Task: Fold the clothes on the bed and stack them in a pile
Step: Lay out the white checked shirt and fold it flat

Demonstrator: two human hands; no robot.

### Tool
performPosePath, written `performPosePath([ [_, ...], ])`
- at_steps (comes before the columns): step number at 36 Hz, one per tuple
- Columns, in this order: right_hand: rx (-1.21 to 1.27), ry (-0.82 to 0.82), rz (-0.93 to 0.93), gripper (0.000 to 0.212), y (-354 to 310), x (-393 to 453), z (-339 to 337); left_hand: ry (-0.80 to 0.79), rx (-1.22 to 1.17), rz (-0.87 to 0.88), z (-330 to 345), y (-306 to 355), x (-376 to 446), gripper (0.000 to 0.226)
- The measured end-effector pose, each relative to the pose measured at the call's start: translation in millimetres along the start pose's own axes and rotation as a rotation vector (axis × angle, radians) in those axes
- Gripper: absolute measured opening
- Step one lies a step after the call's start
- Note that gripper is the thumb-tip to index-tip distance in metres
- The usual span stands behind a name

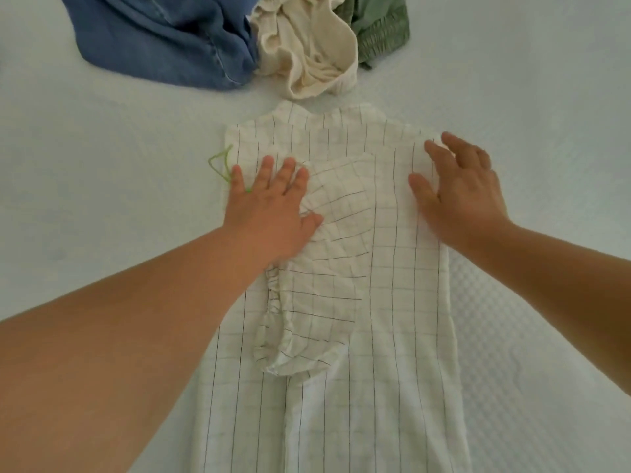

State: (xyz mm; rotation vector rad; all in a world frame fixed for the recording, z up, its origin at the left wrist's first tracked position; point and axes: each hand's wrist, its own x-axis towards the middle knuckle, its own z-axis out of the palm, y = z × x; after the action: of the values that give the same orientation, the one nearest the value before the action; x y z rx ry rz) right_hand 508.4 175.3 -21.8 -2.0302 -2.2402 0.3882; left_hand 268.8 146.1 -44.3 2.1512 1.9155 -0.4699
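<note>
Two hands lie on the checked shirt (392, 268): left hand (269, 213) pressing its folded sleeve (327, 268), right hand (457, 196) touching the edge, fingers spread.

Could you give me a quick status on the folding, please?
Left hand and right hand flat on checked shirt, sleeve folded in. Three unfolded garments beyond. Nothing blocking.

Thin green loop (220, 165), string or hanger cannot tell, lying on pale quilted surface.

Denim (160, 39), cream (307, 49), green garments (379, 29) crowd the bed's (546, 131) far edge.
</note>
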Motion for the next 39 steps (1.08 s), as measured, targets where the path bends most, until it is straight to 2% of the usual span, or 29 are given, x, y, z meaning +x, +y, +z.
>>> performPosePath([
  [2,0.082,0.011,0.046,0.061,-8,-31,2,0.074,-0.035,-0.002,-5,7,-10,0.073],
  [4,0.192,-0.054,0.229,0.065,-12,-55,5,0.146,-0.128,0.034,-7,18,-29,0.071],
  [7,0.421,-0.095,0.500,0.062,-13,-56,2,0.135,-0.239,0.144,0,40,-63,0.071],
  [11,0.711,-0.152,0.751,0.035,-11,-23,-10,0.034,-0.276,0.203,23,57,-86,0.068],
  [15,0.855,-0.174,0.847,0.020,0,-8,-12,0.057,-0.262,0.194,37,59,-85,0.070],
  [19,0.777,-0.193,0.688,0.016,11,-14,-9,0.057,-0.198,0.176,43,64,-84,0.067],
  [24,0.664,-0.034,0.619,0.012,7,-33,-10,-0.018,-0.186,0.179,33,64,-82,0.070],
  [25,0.657,-0.020,0.614,0.016,3,-42,-9,-0.032,-0.203,0.178,30,64,-85,0.069],
  [27,0.661,-0.035,0.621,0.043,-2,-67,-5,-0.022,-0.242,0.170,23,64,-97,0.069],
  [29,0.620,-0.051,0.582,0.060,-8,-101,-5,0.027,-0.280,0.170,19,63,-121,0.069],
  [32,0.392,-0.063,0.308,0.070,-17,-160,-8,0.059,-0.271,0.222,24,64,-172,0.066],
  [35,0.064,-0.240,-0.047,0.064,-14,-218,-4,-0.081,-0.183,0.269,43,67,-227,0.061],
  [37,-0.072,-0.415,-0.115,0.061,-1,-252,3,-0.184,-0.120,0.212,58,65,-256,0.064],
  [39,-0.132,-0.514,-0.115,0.062,13,-282,6,-0.222,-0.078,0.130,68,62,-280,0.070],
])
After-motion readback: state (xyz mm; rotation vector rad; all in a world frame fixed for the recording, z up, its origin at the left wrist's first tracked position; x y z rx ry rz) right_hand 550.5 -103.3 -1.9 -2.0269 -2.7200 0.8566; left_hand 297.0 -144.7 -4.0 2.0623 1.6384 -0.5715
